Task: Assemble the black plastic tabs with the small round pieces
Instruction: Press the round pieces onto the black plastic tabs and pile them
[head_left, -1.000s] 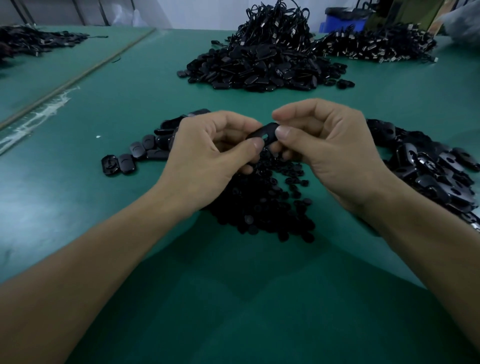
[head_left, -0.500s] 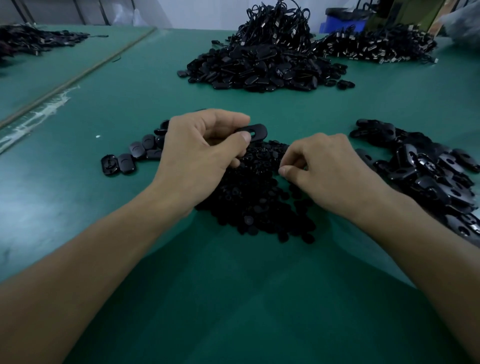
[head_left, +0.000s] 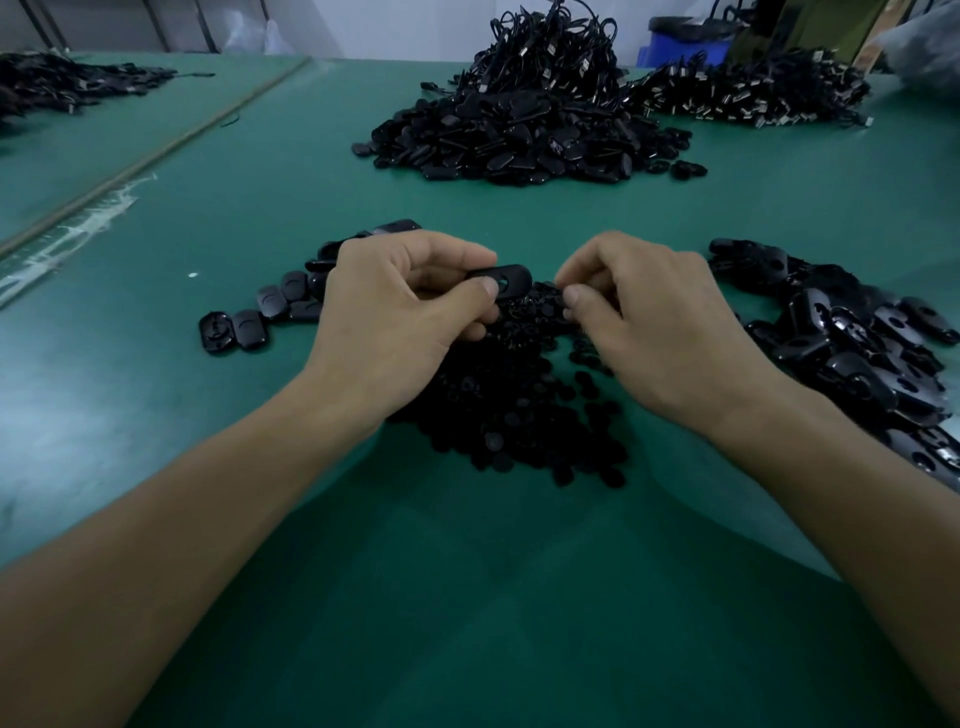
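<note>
We see the left hand (head_left: 410, 312) near the middle of the green table (head_left: 467, 597), pinching one black tab (head_left: 506, 276) between its thumb and curled fingers. The tab lies flat, its free end pointing toward 3 o'clock, and an oval hole shows just beside the thumb tip. It is held over the far edge of the heap of small round pieces (head_left: 519, 415), which spreads beneath and between both hands and runs on toward 6 o'clock.

The right hand (head_left: 660, 332) sits just beside the tab's free end, at 3 o'clock from it. Its thumb and forefinger are pressed together at the tips, with the other fingers curled under. We cannot tell whether a round piece sits in that pinch.

At 3 o'clock from the right hand lies a loose pile of tabs (head_left: 857, 353). At 9 o'clock from the left hand a short row of tabs (head_left: 249, 322) rests flat on the table, partly hidden by the hand. Well apart at 12 o'clock stands a big heap of black parts (head_left: 519, 140) topped with cords. At 1 o'clock is a second heap (head_left: 753, 98), with a blue bin (head_left: 685, 44) behind it.
</note>
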